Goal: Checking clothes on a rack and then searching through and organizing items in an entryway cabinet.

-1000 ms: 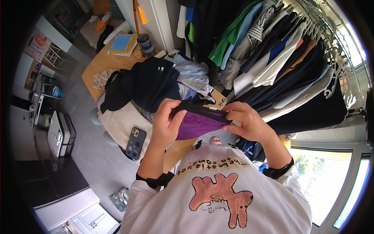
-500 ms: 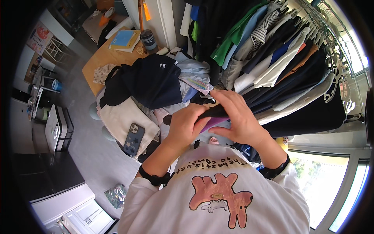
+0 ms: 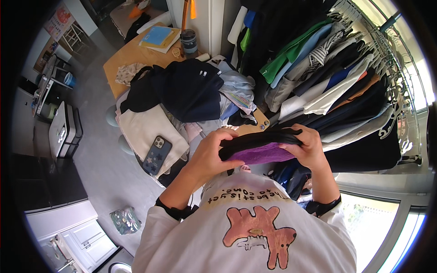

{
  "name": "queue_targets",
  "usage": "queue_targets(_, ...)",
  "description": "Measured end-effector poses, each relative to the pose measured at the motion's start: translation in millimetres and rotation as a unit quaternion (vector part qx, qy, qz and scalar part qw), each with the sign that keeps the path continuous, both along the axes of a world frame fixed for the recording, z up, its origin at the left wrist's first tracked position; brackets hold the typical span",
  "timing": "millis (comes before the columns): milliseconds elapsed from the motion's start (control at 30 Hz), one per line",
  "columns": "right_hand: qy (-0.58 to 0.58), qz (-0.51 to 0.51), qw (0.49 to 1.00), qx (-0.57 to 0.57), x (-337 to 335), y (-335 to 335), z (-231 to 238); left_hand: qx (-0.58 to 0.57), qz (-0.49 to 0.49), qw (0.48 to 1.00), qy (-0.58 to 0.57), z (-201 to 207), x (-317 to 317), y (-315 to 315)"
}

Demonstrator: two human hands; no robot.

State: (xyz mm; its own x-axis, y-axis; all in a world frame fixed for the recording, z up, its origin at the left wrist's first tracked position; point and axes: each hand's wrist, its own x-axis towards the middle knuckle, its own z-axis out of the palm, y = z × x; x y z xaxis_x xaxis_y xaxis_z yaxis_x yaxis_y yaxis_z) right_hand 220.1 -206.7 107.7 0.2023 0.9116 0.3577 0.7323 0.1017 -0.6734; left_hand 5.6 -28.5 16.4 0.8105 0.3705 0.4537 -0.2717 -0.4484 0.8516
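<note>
A folded piece of black cloth with a purple lining or layer [image 3: 263, 154] is stretched between my two hands in front of my chest. My left hand [image 3: 210, 154] grips its left end, the thumb on the purple side and the fingers behind. At the opposite end my right hand [image 3: 310, 144] is closed on the black edge, with its thumb pressed on the front. Which kind of garment this is, I cannot make out. Beyond it on the left lies a heap of clothes, with a navy garment [image 3: 189, 91] on top and a cream one [image 3: 144, 127] nearer.
A phone in a star-patterned case [image 3: 158, 155] rests on the cream cloth. The wooden table [image 3: 119, 61] also bears yellow and blue booklets [image 3: 159, 37] and a dark jar [image 3: 188, 41]. Hanging clothes [image 3: 318, 86] crowd a metal rack on the right. A patterned bundle [image 3: 125, 221] lies on the floor.
My hands have moved apart, the right one outward to the right, and the right fingers have closed on the cloth's end. The cloth is now spread wider, showing more purple.
</note>
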Motion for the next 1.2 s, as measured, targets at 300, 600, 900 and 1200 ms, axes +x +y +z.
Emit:
queue_targets(300,0.109,-0.080,0.991,-0.008,15.1,-27.8,-1.6,0.092,0.016,0.995,0.046,2.7,-12.0,4.1)
queue_targets(600,0.122,-0.097,0.987,0.028,16.8,-38.1,-12.3,0.055,0.027,0.997,0.045,-1.6,-14.3,2.6)
queue_targets(900,0.263,-0.104,0.959,0.026,11.5,-43.1,-30.4,-0.200,0.007,0.978,0.051,1.1,-17.8,-5.9)
queue_targets(1200,0.285,-0.110,0.952,0.020,7.7,-47.7,-44.7,-0.401,-0.160,0.896,0.103,-20.7,-21.3,-6.8)
